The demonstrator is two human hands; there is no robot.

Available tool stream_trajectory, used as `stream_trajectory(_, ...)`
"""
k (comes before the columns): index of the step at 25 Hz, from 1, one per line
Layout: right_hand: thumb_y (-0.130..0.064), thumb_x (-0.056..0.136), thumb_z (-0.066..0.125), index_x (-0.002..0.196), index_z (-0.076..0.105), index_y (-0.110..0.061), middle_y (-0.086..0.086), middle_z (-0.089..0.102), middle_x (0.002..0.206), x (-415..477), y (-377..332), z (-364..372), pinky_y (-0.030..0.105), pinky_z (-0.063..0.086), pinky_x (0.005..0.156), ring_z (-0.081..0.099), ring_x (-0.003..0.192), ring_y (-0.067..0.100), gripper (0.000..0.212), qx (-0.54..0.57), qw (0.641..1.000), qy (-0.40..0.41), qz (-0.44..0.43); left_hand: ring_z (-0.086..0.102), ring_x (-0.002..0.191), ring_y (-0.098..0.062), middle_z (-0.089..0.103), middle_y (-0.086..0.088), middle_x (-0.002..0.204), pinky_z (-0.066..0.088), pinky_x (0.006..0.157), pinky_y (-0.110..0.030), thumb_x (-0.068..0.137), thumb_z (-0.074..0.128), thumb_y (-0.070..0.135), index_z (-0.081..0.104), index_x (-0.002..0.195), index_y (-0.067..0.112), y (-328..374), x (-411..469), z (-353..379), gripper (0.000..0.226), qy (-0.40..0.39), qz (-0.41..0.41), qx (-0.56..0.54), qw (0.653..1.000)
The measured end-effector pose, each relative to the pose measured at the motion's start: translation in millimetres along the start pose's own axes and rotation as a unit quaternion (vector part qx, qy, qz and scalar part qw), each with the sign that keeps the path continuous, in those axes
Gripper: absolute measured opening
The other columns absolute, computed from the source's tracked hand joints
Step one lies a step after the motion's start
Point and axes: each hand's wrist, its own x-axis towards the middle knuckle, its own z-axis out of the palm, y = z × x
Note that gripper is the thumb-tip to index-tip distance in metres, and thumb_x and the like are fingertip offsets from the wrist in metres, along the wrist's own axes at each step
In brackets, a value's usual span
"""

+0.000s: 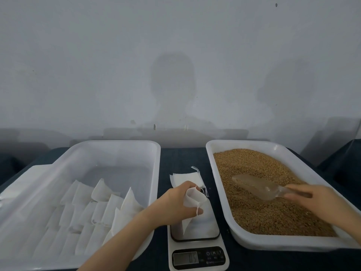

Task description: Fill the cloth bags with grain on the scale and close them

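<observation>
Holding the cloth bag upright on the scale, the left hand pinches its mouth open with curled fingers so grain can drop in; the right hand grips the clear scoop over the grain tray alongside, keeping the carry short.

bags: white cloth, matt | scoop: clear plastic | trays: white glossy plastic

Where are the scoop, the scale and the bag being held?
Scoop [256, 187]: head view, on its clear bowl.
Scale [185, 258]: head view, on its front display.
Bag [193, 199]: head view, near its open mouth.
</observation>
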Motion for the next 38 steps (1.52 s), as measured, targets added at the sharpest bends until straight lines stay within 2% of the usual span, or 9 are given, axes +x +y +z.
stream_trajectory(6, -0.058, 0.060, 0.063, 0.080, 0.054, -0.074, -0.030, 0.060, 0.094, -9.7, -13.5, -13.8, 0.030, 0.047, 0.079, 0.057, 0.087, -0.003, 0.027, 0.052, 0.998, 0.020, -0.009, 0.056, 0.099, -0.010, 0.052, 0.015, 0.114, 0.047, 0.078, -0.016, 0.081, 0.072, 0.043, 0.042, 0.119, 0.042, 1.9, -0.1, -1.5, 0.049, 0.018, 0.007, -0.015, 1.000)
stream_trajectory(10, -0.058, 0.060, 0.064, 0.091, 0.060, -0.066, -0.026, 0.069, 0.091, -16.7, -38.7, -23.8, 0.038, 0.057, 0.075, 0.069, 0.084, 0.020, 0.032, 0.046, 0.998, 0.002, -0.053, 0.055, 0.098, -0.009, 0.052, 0.016, 0.113, 0.045, 0.072, -0.013, 0.080, 0.072, 0.045, 0.040, 0.116, 0.043, 1.1, 0.8, -1.2, 0.049, 0.017, 0.006, -0.026, 1.000)
stream_trajectory(12, -0.059, 0.060, 0.063, 0.094, 0.060, -0.065, -0.030, 0.068, 0.092, -18.1, -59.1, -26.5, 0.042, 0.058, 0.074, 0.070, 0.083, 0.018, 0.035, 0.025, 0.995, -0.023, -0.092, 0.055, 0.097, -0.008, 0.051, 0.017, 0.113, 0.044, 0.069, -0.011, 0.080, 0.071, 0.046, 0.038, 0.117, 0.045, 0.7, 1.2, -0.8, 0.049, 0.012, 0.000, -0.026, 1.000)
stream_trajectory(19, -0.059, 0.064, 0.060, 0.096, 0.063, -0.058, -0.033, 0.066, 0.091, -11.5, -114.4, -26.1, 0.023, 0.055, 0.073, 0.062, 0.084, -0.008, 0.032, -0.067, 0.978, -0.076, -0.185, 0.054, 0.100, -0.007, 0.051, 0.016, 0.116, 0.042, 0.074, -0.010, 0.085, 0.064, 0.046, 0.040, 0.126, 0.040, -0.6, 1.5, 0.0, 0.049, -0.001, 0.002, -0.028, 1.000)
stream_trajectory(23, -0.068, 0.064, 0.051, 0.098, 0.062, -0.058, -0.031, 0.066, 0.087, -10.0, -125.3, -29.7, 0.026, 0.054, 0.074, 0.061, 0.081, -0.005, 0.037, -0.121, 0.960, -0.083, -0.239, 0.057, 0.098, -0.009, 0.052, 0.015, 0.116, 0.045, 0.078, -0.014, 0.085, 0.064, 0.048, 0.040, 0.129, 0.039, -0.9, 1.8, 0.4, 0.051, -0.005, -0.003, -0.031, 1.000)
stream_trajectory(27, -0.067, 0.072, 0.053, 0.092, 0.056, -0.068, -0.033, 0.064, 0.086, -7.3, -131.3, -35.4, 0.020, 0.050, 0.071, 0.058, 0.080, -0.009, 0.020, -0.181, 0.942, -0.075, -0.274, 0.054, 0.091, -0.005, 0.049, 0.018, 0.113, 0.040, 0.069, -0.008, 0.083, 0.065, 0.051, 0.040, 0.128, 0.040, -1.7, 2.3, 1.0, 0.053, 0.000, -0.006, -0.018, 1.000)
stream_trajectory(30, -0.078, 0.066, 0.039, 0.091, 0.053, -0.070, -0.035, 0.063, 0.079, -6.1, -141.7, -40.5, 0.016, 0.046, 0.065, 0.059, 0.070, -0.005, 0.030, -0.214, 0.928, -0.074, -0.297, 0.054, 0.091, -0.003, 0.050, 0.019, 0.113, 0.040, 0.065, -0.007, 0.081, 0.066, 0.054, 0.040, 0.126, 0.042, -2.7, 3.4, 1.9, 0.053, 0.004, -0.006, -0.017, 1.000)
stream_trajectory(34, -0.075, 0.068, 0.038, 0.093, 0.054, -0.070, -0.034, 0.061, 0.070, -6.8, -157.3, -46.8, 0.012, 0.027, 0.055, 0.057, 0.063, -0.004, 0.030, -0.258, 0.912, -0.073, -0.312, 0.057, 0.096, -0.002, 0.055, 0.020, 0.111, 0.048, 0.079, -0.015, 0.078, 0.068, 0.056, 0.046, 0.118, 0.044, -0.2, 6.3, 1.7, 0.047, 0.012, 0.011, -0.014, 1.000)
stream_trajectory(38, -0.075, 0.071, 0.038, 0.098, 0.055, -0.065, -0.032, 0.060, 0.071, -8.1, -165.6, -52.1, 0.011, 0.022, 0.061, 0.052, 0.073, -0.014, 0.034, -0.301, 0.898, -0.067, -0.314, 0.055, 0.099, -0.008, 0.056, 0.016, 0.108, 0.050, 0.093, -0.033, 0.076, 0.069, 0.057, 0.053, 0.116, 0.038, 7.7, 12.2, 2.4, 0.047, 0.008, 0.029, 0.040, 0.999)
